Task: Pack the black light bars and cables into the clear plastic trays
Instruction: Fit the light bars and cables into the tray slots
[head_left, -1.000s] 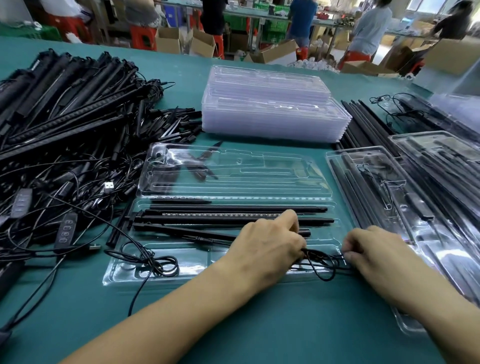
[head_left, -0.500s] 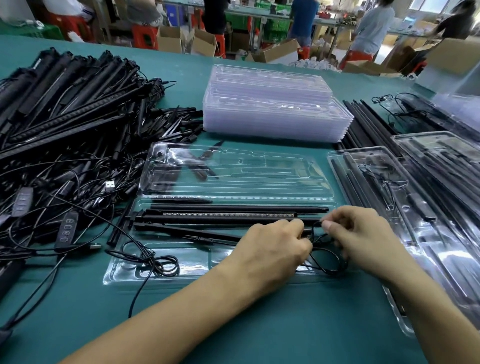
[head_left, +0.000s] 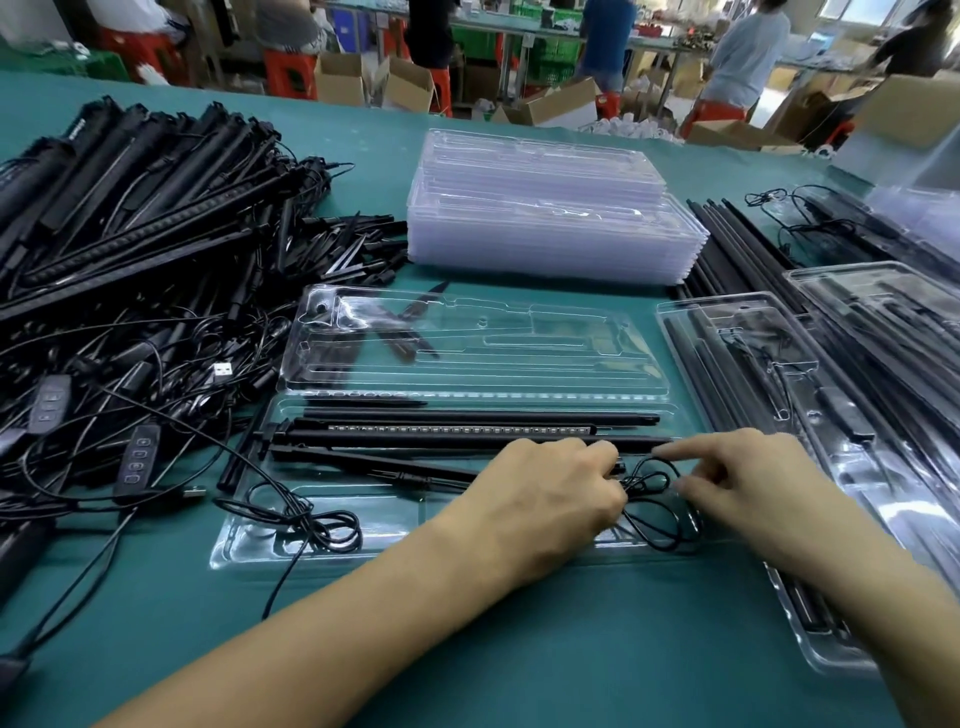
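- The tray (head_left: 244, 545) lay open at mid-table, its lid (head_left: 467, 338) folded back toward 12 o'clock. Several bars (head_left: 441, 442) lay in the far slots, running from 9 to 3 o'clock.
- The cable (head_left: 655, 501) sat in loose loops at the tray's 4 o'clock corner, partly over the rim and not yet seated.
- Both hands met on it. The left hand (head_left: 540, 499) pinched the loops with curled fingers. The right hand (head_left: 753, 478) seemed to nip the outer loop between forefinger and thumb, though blur made that grip less sure.
- The step looked like gathering the cable into a coil for the near pocket.
- Done well, the left pinch would anchor while the right wound the loops small enough to fit.
- No strand should cross the rim, or the lid might not close.
- Tugging could lift a bar from its slot, so the lead needed slack.
- A second coil (head_left: 311, 525) at 8 o'clock trailed off the near edge and would need tucking too.
- Empty trays (head_left: 545, 208) stood at 12 o'clock.
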